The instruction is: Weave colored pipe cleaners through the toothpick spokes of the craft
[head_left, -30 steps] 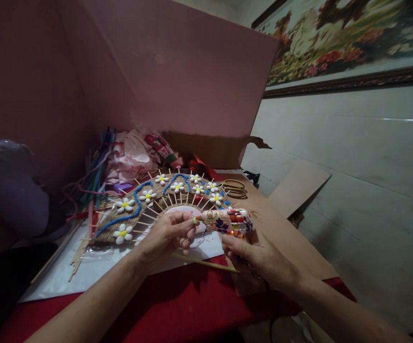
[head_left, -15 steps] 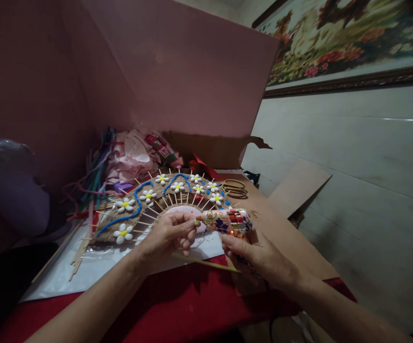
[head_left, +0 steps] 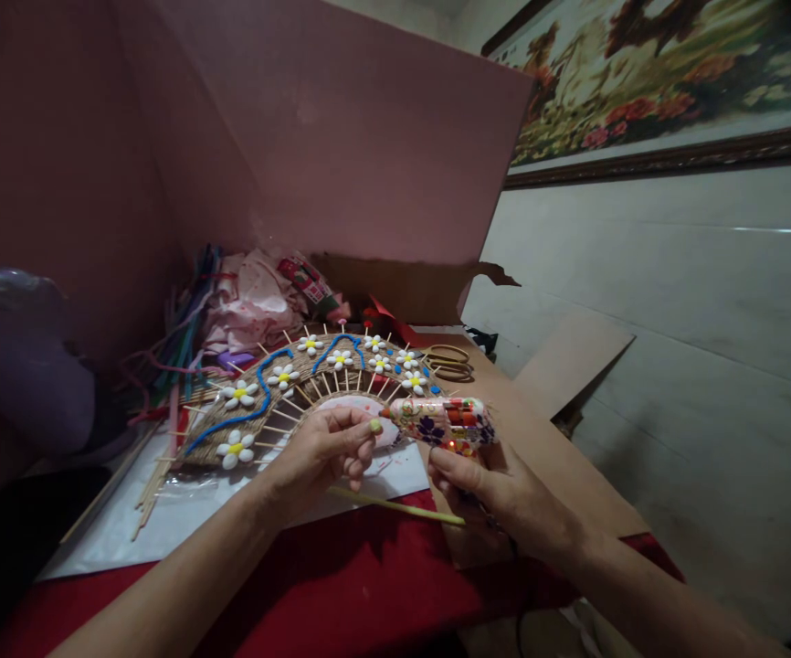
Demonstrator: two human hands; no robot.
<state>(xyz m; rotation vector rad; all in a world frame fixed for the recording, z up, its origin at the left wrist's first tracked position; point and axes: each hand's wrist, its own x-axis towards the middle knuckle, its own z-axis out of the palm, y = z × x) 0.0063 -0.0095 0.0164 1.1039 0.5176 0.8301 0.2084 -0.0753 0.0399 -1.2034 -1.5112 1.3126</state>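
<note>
My left hand (head_left: 323, 450) pinches a small yellow-green bead (head_left: 374, 426) at its fingertips. My right hand (head_left: 488, 484) grips a glue gun (head_left: 445, 422) wrapped in patterned floral paper, its nozzle pointing left at the bead with a small gap between them. Behind both hands lies an arched woven fan-shaped piece (head_left: 300, 384) with wooden skewers, white and yellow flowers and a wavy blue line. A thin green stick (head_left: 395, 505) runs under my hands across the table.
Scissors (head_left: 448, 362) lie at the far right of the brown cardboard (head_left: 553, 457). Pipe cleaners and crumpled pink paper (head_left: 248, 297) pile up at the back. A pink board (head_left: 341, 128) stands behind. Red cloth (head_left: 341, 594) covers the near table edge, and white paper (head_left: 183, 512) lies under the woven piece.
The glue gun has shifted slightly to the right, away from the bead. My left hand has stayed nearly still.
</note>
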